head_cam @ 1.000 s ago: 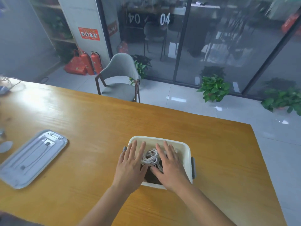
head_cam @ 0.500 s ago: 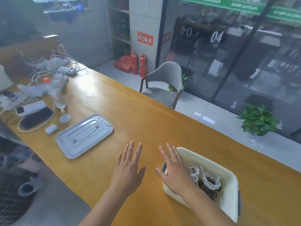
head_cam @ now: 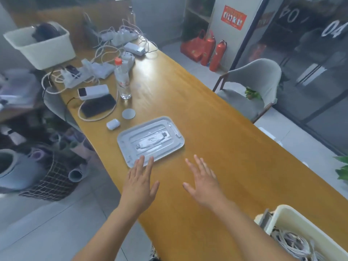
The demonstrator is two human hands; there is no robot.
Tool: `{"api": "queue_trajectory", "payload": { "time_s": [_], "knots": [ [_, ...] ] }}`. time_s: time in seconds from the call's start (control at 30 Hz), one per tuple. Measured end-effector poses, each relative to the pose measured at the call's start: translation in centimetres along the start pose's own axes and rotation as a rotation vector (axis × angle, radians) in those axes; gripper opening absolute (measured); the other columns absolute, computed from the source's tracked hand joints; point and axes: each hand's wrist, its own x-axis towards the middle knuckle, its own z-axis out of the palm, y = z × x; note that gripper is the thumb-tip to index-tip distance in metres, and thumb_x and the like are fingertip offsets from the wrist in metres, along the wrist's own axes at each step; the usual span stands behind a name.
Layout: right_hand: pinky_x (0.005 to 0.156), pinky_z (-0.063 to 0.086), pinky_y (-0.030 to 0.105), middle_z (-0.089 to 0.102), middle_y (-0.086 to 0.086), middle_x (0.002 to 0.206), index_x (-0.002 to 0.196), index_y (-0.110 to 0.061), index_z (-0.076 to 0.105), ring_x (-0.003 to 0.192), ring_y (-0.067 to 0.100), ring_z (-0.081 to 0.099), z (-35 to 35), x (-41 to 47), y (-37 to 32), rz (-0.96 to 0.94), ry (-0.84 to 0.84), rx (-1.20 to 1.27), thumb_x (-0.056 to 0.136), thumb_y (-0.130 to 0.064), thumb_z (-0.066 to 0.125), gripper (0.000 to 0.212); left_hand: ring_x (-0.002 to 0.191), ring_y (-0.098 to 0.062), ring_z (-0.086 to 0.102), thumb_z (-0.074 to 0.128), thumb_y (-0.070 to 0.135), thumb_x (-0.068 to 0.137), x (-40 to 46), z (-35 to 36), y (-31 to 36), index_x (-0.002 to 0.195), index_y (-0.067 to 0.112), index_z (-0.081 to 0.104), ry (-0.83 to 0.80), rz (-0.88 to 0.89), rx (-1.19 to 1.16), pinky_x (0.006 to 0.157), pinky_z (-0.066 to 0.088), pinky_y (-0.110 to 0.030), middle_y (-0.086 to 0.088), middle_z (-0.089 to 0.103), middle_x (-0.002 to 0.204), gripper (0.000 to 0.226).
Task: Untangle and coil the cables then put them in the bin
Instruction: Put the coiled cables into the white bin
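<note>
The cream bin (head_cam: 293,216) stands at the bottom right on the wooden table (head_cam: 207,117), with coiled white cables (head_cam: 295,243) inside it. My left hand (head_cam: 140,183) hovers flat with fingers straight, its fingertips at the near edge of the grey bin lid (head_cam: 150,139). My right hand (head_cam: 204,179) is spread out above the bare table, to the right of the lid and well left of the bin. Neither hand holds anything.
At the far left of the table lie power strips with tangled white cables (head_cam: 111,46), a water bottle (head_cam: 122,80), a power bank (head_cam: 93,92), a black phone (head_cam: 98,106), an earbud case (head_cam: 113,124) and a second cream bin (head_cam: 40,44). A grey chair (head_cam: 252,85) stands beyond the table.
My view has swung left, so the bin slid to the bottom right. Both hands have left the bin and moved left across the table toward the grey lid.
</note>
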Motion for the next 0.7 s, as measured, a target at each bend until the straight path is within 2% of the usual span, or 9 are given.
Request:
{"api": "queue_trajectory", "payload": {
  "time_s": [0.17,0.33,0.5,0.6,0.7],
  "knots": [
    [0.127,-0.003,0.038,-0.023,-0.005,0.171,0.165,-0.037,-0.005,0.159,0.018,-0.017,1.1,5.1,-2.2,-0.084,-0.093,-0.035,0.106,-0.051,0.045,0.078,0.159,-0.031,0.012,0.047,0.053,0.103,1.2,1.2,-4.2,0.166,0.024,0.005,-0.068,-0.081,0.007,0.125,0.02,-0.046,-0.011,0.005,0.173,0.081],
    [0.128,-0.002,0.039,-0.022,-0.005,0.172,0.166,-0.034,-0.003,0.16,0.02,-0.015,2.4,8.5,-3.2,-0.127,-0.16,-0.105,0.107,-0.05,0.044,0.077,0.158,-0.033,0.017,0.049,0.052,0.102,2.2,3.3,-6.2,0.165,0.02,0.013,-0.131,-0.113,0.001,0.123,0.026,-0.048,-0.011,0.007,0.173,0.079],
    [0.128,-0.001,0.04,-0.02,-0.005,0.172,0.166,-0.032,-0.003,0.159,0.019,-0.015,3.6,11.2,-3.3,-0.148,-0.205,-0.151,0.107,-0.05,0.043,0.077,0.159,-0.032,0.01,0.043,0.052,0.105,2.9,4.8,-7.1,0.166,0.02,0.007,-0.194,-0.139,0.006,0.126,0.018,-0.047,-0.008,0.003,0.173,0.078],
    [0.129,0.002,0.042,-0.014,-0.006,0.173,0.166,-0.03,0.001,0.16,0.02,-0.012,4.0,12.5,-3.1,-0.156,-0.213,-0.145,0.108,-0.048,0.044,0.075,0.157,-0.034,0.018,0.049,0.05,0.103,3.0,5.4,-7.6,0.163,0.017,0.022,-0.166,-0.138,0.002,0.124,0.024,-0.05,-0.01,0.015,0.172,0.074],
    [0.129,0.006,0.043,-0.005,-0.006,0.174,0.166,-0.03,0.008,0.161,0.02,-0.007,4.5,13.3,-2.8,-0.167,-0.187,-0.139,0.109,-0.042,0.044,0.069,0.152,-0.037,0.031,0.059,0.042,0.1,3.0,5.8,-8.1,0.152,0.015,0.041,-0.112,-0.132,-0.02,0.12,0.034,-0.052,-0.013,0.031,0.165,0.062]
  ]
}}
